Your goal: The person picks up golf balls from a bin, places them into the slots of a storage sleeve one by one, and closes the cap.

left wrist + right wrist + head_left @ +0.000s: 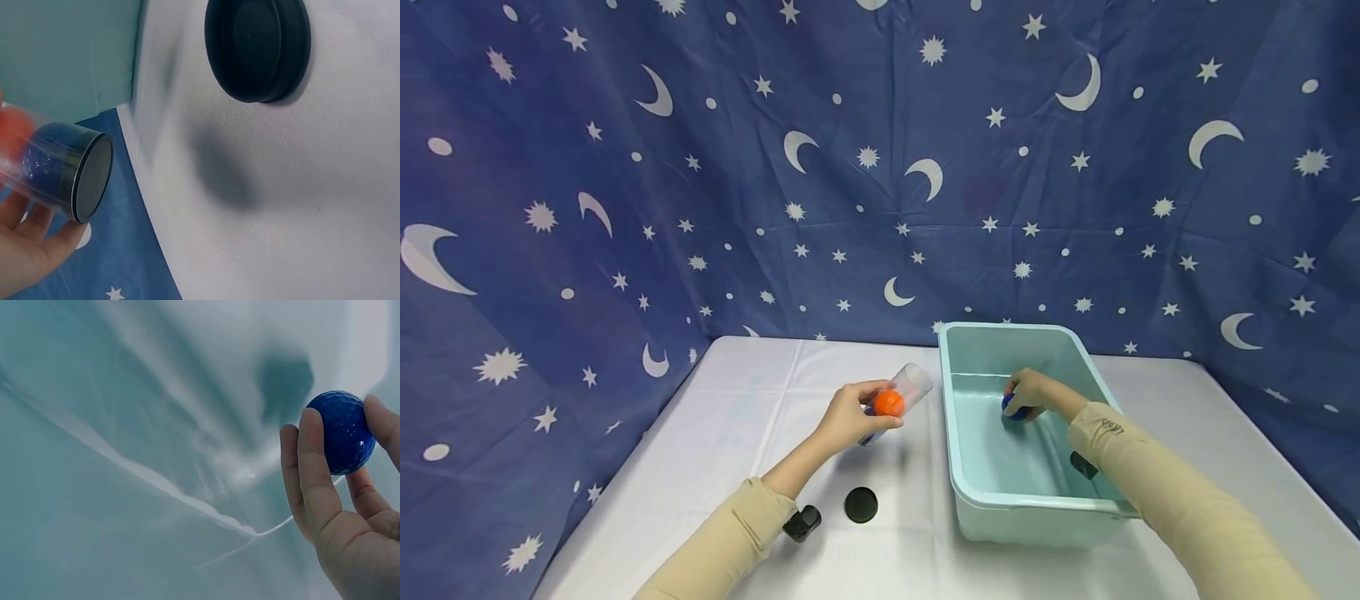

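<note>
My left hand grips a clear plastic tube that is tilted above the white table. Inside it sit an orange ball and, by the dark-rimmed closed end, a blue ball. The tube's other end points up and toward the bin. Within the light teal plastic bin, my right hand pinches a dimpled blue golf ball between thumb and fingers. A round black lid lies on the table below the tube, its hollow side showing in the left wrist view.
The bin's tall walls surround my right hand, and my right forearm crosses its near right rim. White cloth covers the table. Behind and to the left hangs a blue curtain with moons and stars. Black wrist cameras sit at both sleeves.
</note>
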Motion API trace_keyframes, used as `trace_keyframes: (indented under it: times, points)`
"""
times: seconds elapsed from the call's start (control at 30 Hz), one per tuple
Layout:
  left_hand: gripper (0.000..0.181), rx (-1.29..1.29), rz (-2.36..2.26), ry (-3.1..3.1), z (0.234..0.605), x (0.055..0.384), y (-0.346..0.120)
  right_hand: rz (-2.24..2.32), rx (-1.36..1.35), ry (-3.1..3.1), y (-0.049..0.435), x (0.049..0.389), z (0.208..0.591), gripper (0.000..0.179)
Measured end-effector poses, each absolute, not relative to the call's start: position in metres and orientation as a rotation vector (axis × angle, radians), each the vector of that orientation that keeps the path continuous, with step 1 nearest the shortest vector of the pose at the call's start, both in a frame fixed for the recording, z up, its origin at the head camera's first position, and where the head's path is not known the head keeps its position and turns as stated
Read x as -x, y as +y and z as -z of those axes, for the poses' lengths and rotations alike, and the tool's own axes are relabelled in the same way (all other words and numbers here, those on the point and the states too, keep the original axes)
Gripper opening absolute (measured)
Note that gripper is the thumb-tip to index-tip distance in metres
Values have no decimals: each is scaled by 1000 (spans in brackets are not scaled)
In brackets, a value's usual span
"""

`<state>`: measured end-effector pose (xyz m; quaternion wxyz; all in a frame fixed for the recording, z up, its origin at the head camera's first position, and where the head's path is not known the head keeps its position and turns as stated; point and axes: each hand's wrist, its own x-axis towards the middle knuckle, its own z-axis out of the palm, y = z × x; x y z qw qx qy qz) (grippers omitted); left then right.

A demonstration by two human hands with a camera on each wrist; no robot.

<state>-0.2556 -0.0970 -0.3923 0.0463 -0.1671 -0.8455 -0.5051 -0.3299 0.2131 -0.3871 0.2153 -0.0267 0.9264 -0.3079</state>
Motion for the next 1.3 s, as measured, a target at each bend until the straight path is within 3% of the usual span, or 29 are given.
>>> trace_keyframes:
  times: [0.33,1.3]
  points:
    - [52,526,1524,-2585,388,255,-91,967,80,2521,213,319,365,24]
    - [53,550,1499,-2606,379,248,-77,1246,162,2475,217,306,333,43]
